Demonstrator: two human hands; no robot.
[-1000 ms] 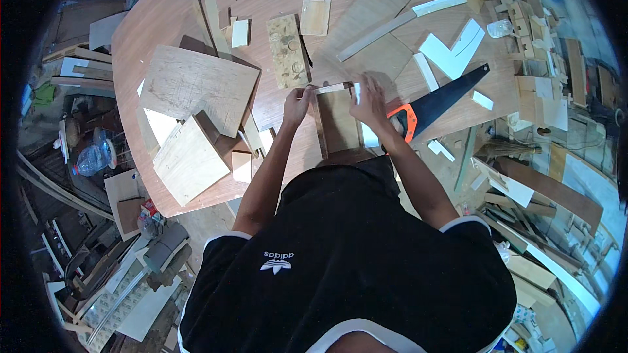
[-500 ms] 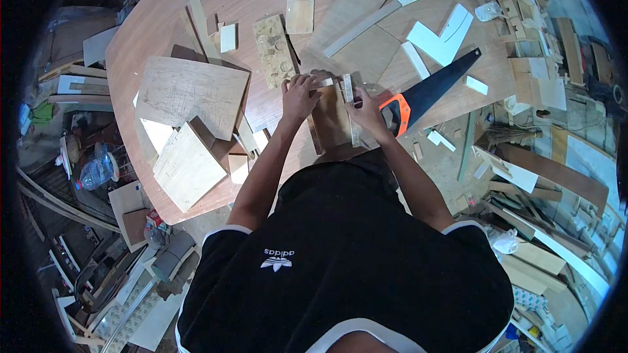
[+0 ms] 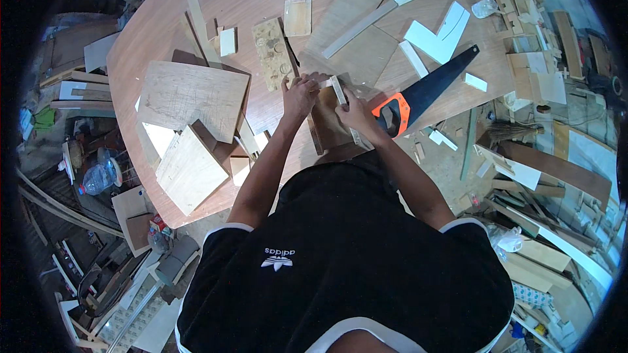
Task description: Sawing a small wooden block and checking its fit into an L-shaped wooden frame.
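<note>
A small wooden box-like frame (image 3: pixel 331 117) with raised sides lies at the table's near edge, right in front of me. My left hand (image 3: pixel 301 97) is closed over its far left corner, fingers bent round the edge. On the other side, my right hand (image 3: pixel 356 112) grips a narrow wood strip (image 3: pixel 337 89), which slants across the far right part of the frame. The right fingertips are partly hidden. Just right of that hand lies a handsaw (image 3: pixel 437 85) with an orange and black handle and a dark blade.
On the wooden table (image 3: pixel 147 33), plywood boards (image 3: pixel 193 98) lie at the left. A block with round marks (image 3: pixel 271 52) is beyond my left hand. A white L-shaped piece (image 3: pixel 439 36) lies far right. Offcuts (image 3: pixel 536 78) pile up beyond the table's right edge.
My right hand has shifted a little left and turned. The strip, which ran along the frame's right side, now tilts over its far right corner. My left hand stays at the far left corner.
</note>
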